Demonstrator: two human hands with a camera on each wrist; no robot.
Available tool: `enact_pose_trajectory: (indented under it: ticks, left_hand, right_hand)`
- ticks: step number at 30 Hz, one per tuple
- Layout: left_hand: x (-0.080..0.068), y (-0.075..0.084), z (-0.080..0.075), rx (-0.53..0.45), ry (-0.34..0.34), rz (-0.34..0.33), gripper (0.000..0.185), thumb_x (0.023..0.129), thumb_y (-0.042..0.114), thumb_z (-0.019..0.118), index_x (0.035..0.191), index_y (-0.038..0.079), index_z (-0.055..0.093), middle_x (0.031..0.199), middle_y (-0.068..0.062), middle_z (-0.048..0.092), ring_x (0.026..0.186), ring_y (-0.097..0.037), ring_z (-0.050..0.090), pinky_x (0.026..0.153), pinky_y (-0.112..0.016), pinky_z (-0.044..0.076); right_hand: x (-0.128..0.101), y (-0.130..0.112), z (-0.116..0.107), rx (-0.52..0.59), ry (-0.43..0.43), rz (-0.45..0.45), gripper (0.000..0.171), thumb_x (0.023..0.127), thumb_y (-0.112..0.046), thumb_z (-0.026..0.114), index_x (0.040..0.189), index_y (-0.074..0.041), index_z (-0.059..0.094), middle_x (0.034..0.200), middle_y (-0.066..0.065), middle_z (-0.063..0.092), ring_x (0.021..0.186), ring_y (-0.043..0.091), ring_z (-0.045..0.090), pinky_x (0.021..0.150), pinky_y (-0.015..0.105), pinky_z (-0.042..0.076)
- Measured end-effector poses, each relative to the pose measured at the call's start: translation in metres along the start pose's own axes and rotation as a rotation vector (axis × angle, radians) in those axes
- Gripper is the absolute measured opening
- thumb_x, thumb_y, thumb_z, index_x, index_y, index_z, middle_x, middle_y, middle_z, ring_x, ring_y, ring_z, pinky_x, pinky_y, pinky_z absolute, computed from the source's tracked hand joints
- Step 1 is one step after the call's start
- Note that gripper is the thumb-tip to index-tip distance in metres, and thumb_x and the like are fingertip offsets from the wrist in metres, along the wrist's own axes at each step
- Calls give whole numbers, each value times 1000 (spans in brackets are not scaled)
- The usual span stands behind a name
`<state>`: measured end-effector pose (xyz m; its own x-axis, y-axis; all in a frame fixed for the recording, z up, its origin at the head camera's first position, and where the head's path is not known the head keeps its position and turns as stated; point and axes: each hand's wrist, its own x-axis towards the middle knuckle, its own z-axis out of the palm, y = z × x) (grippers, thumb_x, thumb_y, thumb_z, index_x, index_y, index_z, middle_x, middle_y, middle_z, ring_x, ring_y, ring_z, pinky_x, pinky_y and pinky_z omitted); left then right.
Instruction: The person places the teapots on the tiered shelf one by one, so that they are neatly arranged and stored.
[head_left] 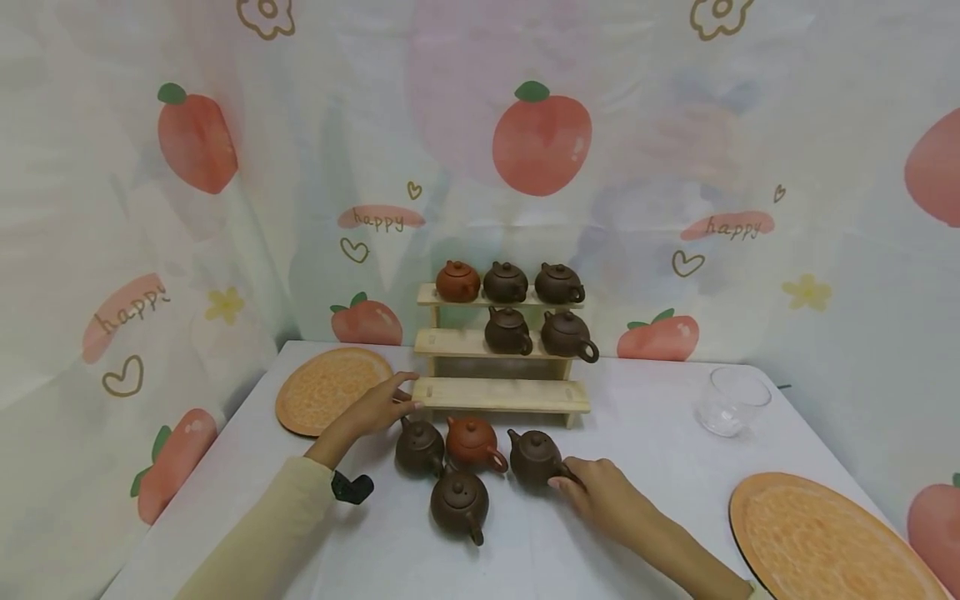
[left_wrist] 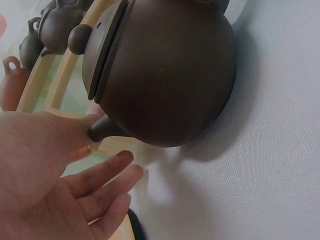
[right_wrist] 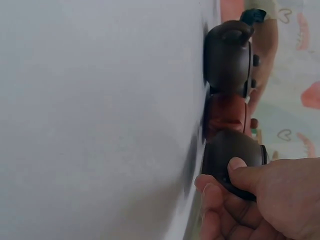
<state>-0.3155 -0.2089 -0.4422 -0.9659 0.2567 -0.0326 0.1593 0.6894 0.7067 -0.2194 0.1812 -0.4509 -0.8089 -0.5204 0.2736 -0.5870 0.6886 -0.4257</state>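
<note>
On white tablecloth [head_left: 397,554] within fruit-printed curtains [head_left: 637,142], the left hand [head_left: 378,406] is at the left end of the wooden stand [head_left: 498,393], its grip I cannot tell, three teapots [head_left: 459,498] sit before the stand, the right hand [head_left: 603,496] pinches a dark teapot [head_left: 534,460] at the stand's right front, and a clear glass [head_left: 733,404] stands farther right.

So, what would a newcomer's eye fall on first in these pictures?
Probably the wooden three-step stand near the middle, with five teapots on its upper two steps. Next, the colour: a reddish teapot leftmost on the top step, and another reddish one on the white table before the stand. Then perhaps the right hand, gripping a dark teapot just right of that one.
</note>
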Motion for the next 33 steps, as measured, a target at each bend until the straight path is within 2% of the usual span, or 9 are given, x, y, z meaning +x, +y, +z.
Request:
enact_pose_trajectory:
  ticks: [6,14,25,33]
  left_hand:
    - [0,2,-1,5,-3,-1,56,106,20,66,155,3,43,132,-32,66,125,-45,65,97,-56,55]
    - [0,1,0,3,-3,-2,55,106,19,67,154,5,44,131,-32,67,123,-45,66,96,-55,56]
    - [1,-3,1,-8,1,0,55,106,21,66,154,5,44,130,-31,67,122,-44,67,94,-54,56]
    - [1,-2,0,-17,1,6,55,106,20,66,154,4,44,130,-31,68,122,-43,67,95,-54,56]
  right_hand:
    - [18,-2,-9,27,-23,16,28,103,-20,69,78,-15,57,61,-14,47,56,-2,41,55,22,39]
    - [50,-13,-20,79,-48,36,21,105,-17,67,85,-9,65,61,-9,55,57,3,46,55,23,41]
    - [93,-30,-22,62,-45,74,28,106,-21,66,80,-10,62,61,-1,61,56,8,50,55,26,42]
    - [120,-46,-18,48,-9,50,32,106,-21,66,78,-8,57,62,-1,48,54,10,45,54,26,39]
